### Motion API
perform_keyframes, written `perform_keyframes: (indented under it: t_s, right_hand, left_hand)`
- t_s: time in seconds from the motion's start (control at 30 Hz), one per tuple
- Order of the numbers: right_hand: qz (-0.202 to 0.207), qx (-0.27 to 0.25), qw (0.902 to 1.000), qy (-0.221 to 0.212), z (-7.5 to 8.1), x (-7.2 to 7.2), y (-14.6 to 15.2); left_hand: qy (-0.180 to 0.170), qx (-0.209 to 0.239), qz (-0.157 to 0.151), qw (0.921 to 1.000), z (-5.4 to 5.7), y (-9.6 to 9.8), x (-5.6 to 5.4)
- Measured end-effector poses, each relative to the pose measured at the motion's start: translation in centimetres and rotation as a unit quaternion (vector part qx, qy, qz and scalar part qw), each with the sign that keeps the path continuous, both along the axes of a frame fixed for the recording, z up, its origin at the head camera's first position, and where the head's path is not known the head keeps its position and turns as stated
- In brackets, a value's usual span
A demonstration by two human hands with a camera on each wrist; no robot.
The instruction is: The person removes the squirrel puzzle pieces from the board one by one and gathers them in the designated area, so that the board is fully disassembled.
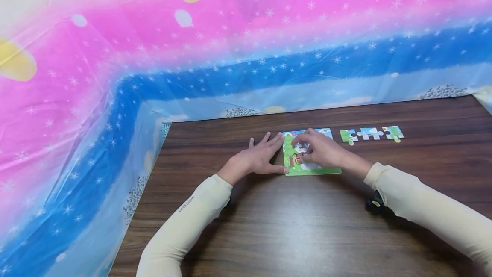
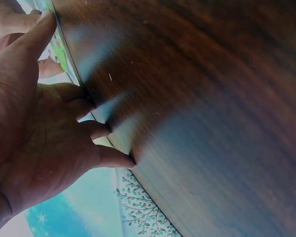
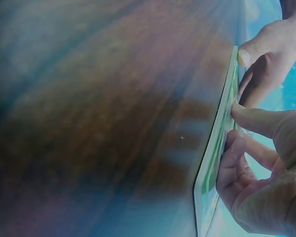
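Note:
A jigsaw puzzle board point(image 1: 313, 172) with a green lower border and a cartoon picture lies flat on the table. My left hand point(image 1: 261, 157) has its fingers spread on the tabletop, with the thumb and a fingertip at the board's left edge. Over the picture, my right hand point(image 1: 320, 148) bends its fingers, and the thumb and fingertips touch the board's face. In the right wrist view, the right thumb point(image 3: 259, 118) stands apart from the curled fingers at the surface. Whether a piece is pinched between them is hidden.
Three interlocking puzzle pieces point(image 1: 370, 133) lie in a joined-looking row to the right of the board. The dark wooden table point(image 1: 292, 230) ends against a pink and blue patterned cloth point(image 1: 246, 63) at the back and left.

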State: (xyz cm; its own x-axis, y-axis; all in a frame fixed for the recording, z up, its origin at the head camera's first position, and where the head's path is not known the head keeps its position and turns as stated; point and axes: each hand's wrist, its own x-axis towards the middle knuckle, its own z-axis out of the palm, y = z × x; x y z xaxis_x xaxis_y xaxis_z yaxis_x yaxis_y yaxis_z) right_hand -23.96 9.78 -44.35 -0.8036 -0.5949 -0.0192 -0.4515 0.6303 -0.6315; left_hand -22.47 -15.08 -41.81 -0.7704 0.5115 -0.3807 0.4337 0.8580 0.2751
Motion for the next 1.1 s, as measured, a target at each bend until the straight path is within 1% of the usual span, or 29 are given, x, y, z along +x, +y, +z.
perform_keyframes:
  t_s: [0.17, 0.27, 0.4, 0.5, 0.63, 0.73, 0.87, 1.0, 1.1]
  right_hand:
    - [-0.012, -0.015, 0.9998, -0.004, 0.0, 0.0, 0.0]
    - [-0.027, -0.042, 0.9986, -0.016, -0.2, 0.1, 0.0]
    - [-0.052, -0.085, 0.9944, -0.034, -0.2, 0.5, 0.2]
    - [-0.071, -0.101, 0.9914, -0.042, 0.1, 0.9, 0.7]
    - [-0.082, -0.112, 0.9894, -0.043, 0.7, 1.4, 2.0]
    - [-0.084, -0.106, 0.9905, -0.027, 1.0, 1.8, 3.7]
    - [-0.101, -0.066, 0.9924, 0.022, 1.0, 2.5, 6.8]
    - [-0.127, -0.026, 0.989, 0.071, 0.5, 3.3, 10.0]
    - [-0.134, -0.011, 0.9851, 0.107, -0.2, 3.7, 12.0]
  left_hand:
    - [-0.001, 0.001, 0.0, 1.0, 0.1, -0.1, 0.0]
    - [0.0, -0.001, 0.0, 1.0, 0.1, -0.2, 0.0]
    - [0.0, -0.003, -0.001, 1.0, -0.1, -0.4, 0.0]
    - [-0.002, 0.0, 0.002, 1.0, -0.2, -0.6, 0.0]
    - [-0.003, 0.003, 0.004, 1.0, -0.2, -0.8, 0.0]
    - [-0.003, 0.003, 0.001, 1.0, -0.2, -0.8, 0.1]
    - [-0.002, 0.003, -0.003, 1.0, -0.1, -0.6, 0.1]
    - [-0.002, -0.001, -0.005, 1.0, 0.0, -0.3, 0.2]
    - [0.0, -0.006, -0.003, 1.0, -0.1, -0.1, 0.2]
